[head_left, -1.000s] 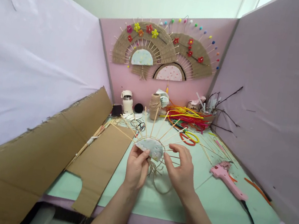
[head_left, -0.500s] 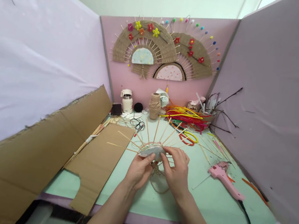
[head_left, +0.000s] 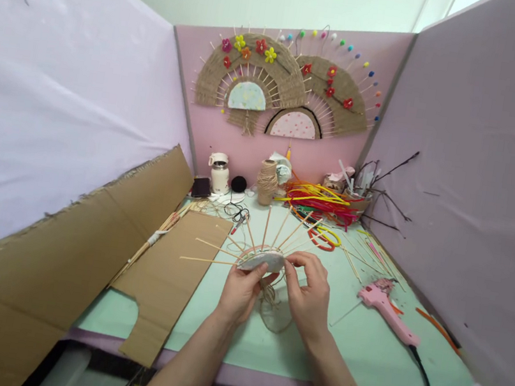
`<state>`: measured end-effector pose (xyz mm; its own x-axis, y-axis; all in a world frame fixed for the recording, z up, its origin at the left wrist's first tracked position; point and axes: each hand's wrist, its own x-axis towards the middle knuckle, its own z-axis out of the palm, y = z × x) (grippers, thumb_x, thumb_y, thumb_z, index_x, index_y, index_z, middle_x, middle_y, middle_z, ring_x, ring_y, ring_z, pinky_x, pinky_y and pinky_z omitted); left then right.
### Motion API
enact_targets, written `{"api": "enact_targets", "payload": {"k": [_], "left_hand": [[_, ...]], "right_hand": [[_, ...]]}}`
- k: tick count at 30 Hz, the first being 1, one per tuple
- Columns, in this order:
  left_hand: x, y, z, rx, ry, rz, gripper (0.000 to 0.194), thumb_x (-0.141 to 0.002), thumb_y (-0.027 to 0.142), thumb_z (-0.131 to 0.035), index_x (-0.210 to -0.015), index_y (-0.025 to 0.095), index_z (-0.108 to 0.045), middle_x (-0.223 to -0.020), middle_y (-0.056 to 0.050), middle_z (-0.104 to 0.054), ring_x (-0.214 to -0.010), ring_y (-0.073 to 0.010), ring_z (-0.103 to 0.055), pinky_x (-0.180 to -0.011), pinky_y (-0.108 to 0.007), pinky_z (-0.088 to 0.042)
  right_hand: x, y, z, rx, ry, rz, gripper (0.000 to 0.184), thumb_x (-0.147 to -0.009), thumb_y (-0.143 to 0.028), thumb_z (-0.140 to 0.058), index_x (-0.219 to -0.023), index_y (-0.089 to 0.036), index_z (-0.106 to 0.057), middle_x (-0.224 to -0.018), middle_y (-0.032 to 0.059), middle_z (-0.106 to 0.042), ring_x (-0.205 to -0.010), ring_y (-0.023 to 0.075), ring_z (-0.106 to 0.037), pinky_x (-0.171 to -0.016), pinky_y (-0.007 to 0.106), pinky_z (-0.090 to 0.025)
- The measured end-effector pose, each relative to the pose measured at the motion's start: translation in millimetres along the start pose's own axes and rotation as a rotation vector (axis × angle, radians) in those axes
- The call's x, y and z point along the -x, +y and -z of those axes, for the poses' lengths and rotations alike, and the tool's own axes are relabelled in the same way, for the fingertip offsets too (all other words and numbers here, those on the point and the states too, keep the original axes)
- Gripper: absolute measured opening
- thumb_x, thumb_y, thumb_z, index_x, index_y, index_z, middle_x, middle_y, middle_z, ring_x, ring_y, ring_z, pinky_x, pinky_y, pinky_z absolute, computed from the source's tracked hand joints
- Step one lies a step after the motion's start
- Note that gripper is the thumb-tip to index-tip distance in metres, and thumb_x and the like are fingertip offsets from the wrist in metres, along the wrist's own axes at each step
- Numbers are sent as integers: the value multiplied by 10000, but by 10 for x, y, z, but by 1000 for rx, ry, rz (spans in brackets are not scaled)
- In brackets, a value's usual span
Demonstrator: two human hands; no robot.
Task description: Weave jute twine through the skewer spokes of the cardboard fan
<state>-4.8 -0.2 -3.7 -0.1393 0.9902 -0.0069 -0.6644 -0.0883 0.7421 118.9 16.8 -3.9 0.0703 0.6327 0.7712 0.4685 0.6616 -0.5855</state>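
My left hand [head_left: 241, 290] is closed on a pale half-round fan base [head_left: 263, 260], its thumb lying on the front face. Thin wooden sticks [head_left: 266, 226] spread outward from the curved edge of this base like rays. At the right end of the base, my right hand [head_left: 308, 289] has thumb and forefinger pinched together; what lies between the fingertips is too small to make out. A loop of twine [head_left: 274, 312] hangs or lies below the base, between both hands.
Cut cardboard [head_left: 178, 271] lies left, beside a tall cardboard panel [head_left: 61, 241]. A pink glue gun [head_left: 388, 309] with a cord rests at right. Behind are scissors [head_left: 323, 237], a twine spool [head_left: 267, 183], pipe cleaners [head_left: 321, 202] and a white bottle [head_left: 219, 174]. Finished fans [head_left: 251, 73] hang on the back panel.
My right hand has shifted slightly right, its thumb and forefinger moving from the front of the base to its right end. The base and its sticks have turned slightly.
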Motion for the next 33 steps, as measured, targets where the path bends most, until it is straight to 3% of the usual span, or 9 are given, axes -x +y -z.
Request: {"api": "enact_targets", "payload": {"k": [7, 16, 20, 23, 27, 29, 31, 33], "left_hand": [[23, 18, -31, 36, -31, -16, 481, -671, 266, -843, -1104, 191, -650, -1066, -83, -726, -1015, -255, -683, -897, -438, -539], [45, -6, 15, 54, -81, -17, 474, -736, 414, -788, -1119, 177, -639, -1062, -98, -719, -1047, -256, -672, -943, -395, -503], [59, 5, 25, 31, -96, 2, 515, -658, 287, -852, -1121, 187, -650, -1018, -70, -728, -1012, -227, -686, -965, -365, -486], [54, 21, 2, 6, -57, 40, 366, -646, 230, -846, -972, 148, -704, -941, -66, -737, -952, -227, -703, -958, -376, -498], [41, 41, -31, 22, 18, 57, 247, -649, 213, -831, -858, 130, -729, -914, -76, -751, -891, -215, -713, -941, -385, -521], [35, 48, -38, 46, 20, 27, 228, -643, 181, -825, -847, 144, -732, -929, -67, -756, -932, -216, -708, -963, -398, -520], [31, 51, -40, 45, 16, 7, 224, -633, 163, -825, -836, 152, -731, -920, -61, -759, -969, -233, -702, -975, -427, -522], [27, 52, -40, 28, 21, 8, 229, -626, 153, -823, -836, 153, -731, -920, -64, -761, -1001, -248, -696, -977, -443, -526]], "right_hand": [[71, -126, 30, -7, -79, 47, 31, -903, -208, -593, -921, -214, -617, -793, 2, -671, -752, 169, -619, -776, 357, -430], [173, -159, -36, -15, -177, 109, 101, -906, -158, -577, -948, -224, -641, -886, 19, -701, -859, 180, -631, -811, 368, -426], [201, -171, -46, 20, -225, 132, 117, -910, -148, -566, -948, -216, -654, -900, 32, -692, -859, 187, -611, -792, 374, -436], [238, -207, -14, 12, -265, 144, 133, -915, -150, -562, -975, -216, -661, -945, 53, -687, -897, 201, -602, -801, 389, -465], [253, -255, 174, -82, -297, 203, 225, -902, -111, -570, -1077, -227, -650, -1007, 68, -672, -949, 198, -607, -817, 374, -516], [216, -182, 351, -68, -251, 228, 257, -892, -94, -573, -1102, -229, -638, -1014, 67, -669, -956, 194, -619, -819, 359, -524], [154, 17, 578, 53, -115, 189, 231, -894, -119, -574, -1089, -226, -638, -1004, 69, -674, -942, 199, -632, -820, 358, -517], [95, 330, 846, 242, 59, 47, 165, -904, -200, -571, -1051, -204, -644, -962, 82, -678, -896, 221, -636, -819, 380, -507]]}}
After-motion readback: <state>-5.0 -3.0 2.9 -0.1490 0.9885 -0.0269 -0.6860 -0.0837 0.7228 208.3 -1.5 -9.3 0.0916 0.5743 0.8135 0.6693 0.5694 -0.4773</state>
